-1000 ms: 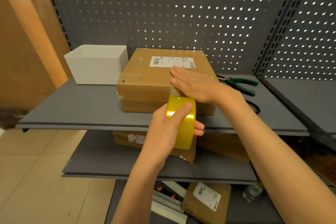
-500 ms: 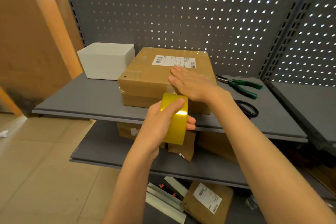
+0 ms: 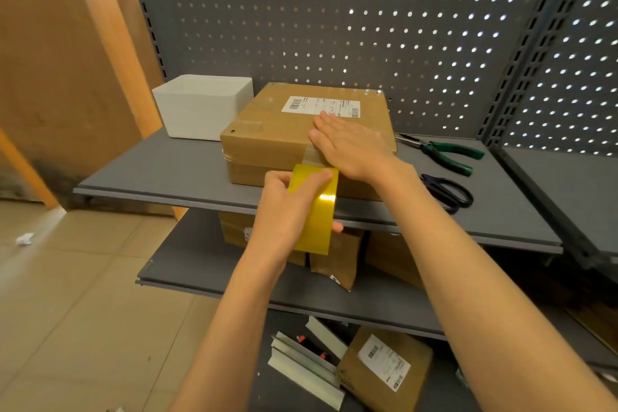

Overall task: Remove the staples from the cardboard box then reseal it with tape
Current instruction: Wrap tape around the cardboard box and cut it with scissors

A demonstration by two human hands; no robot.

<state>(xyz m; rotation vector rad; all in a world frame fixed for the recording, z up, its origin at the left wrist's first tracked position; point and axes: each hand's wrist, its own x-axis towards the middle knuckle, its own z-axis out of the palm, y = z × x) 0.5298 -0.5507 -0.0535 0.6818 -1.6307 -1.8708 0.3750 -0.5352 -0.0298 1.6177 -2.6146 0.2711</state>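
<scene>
A brown cardboard box point(image 3: 277, 130) with a white shipping label lies on the upper grey shelf point(image 3: 160, 170). My right hand point(image 3: 347, 147) presses flat on the box top near its front edge, fingers straight, over a strip of clear tape. My left hand point(image 3: 287, 211) grips a yellow roll of tape point(image 3: 316, 207), held upright just in front of the box's front face. The tape runs from the roll up over the front edge under my right hand.
A white open bin point(image 3: 204, 107) stands left of the box. Green-handled pliers point(image 3: 444, 152) and black scissors point(image 3: 448, 192) lie on the shelf to the right. More cardboard parcels point(image 3: 384, 368) sit on lower shelves. A perforated grey panel forms the back.
The roll in my left hand has dropped slightly lower in front of the box. My right hand stays pressed on the box top. The camera has shifted left.
</scene>
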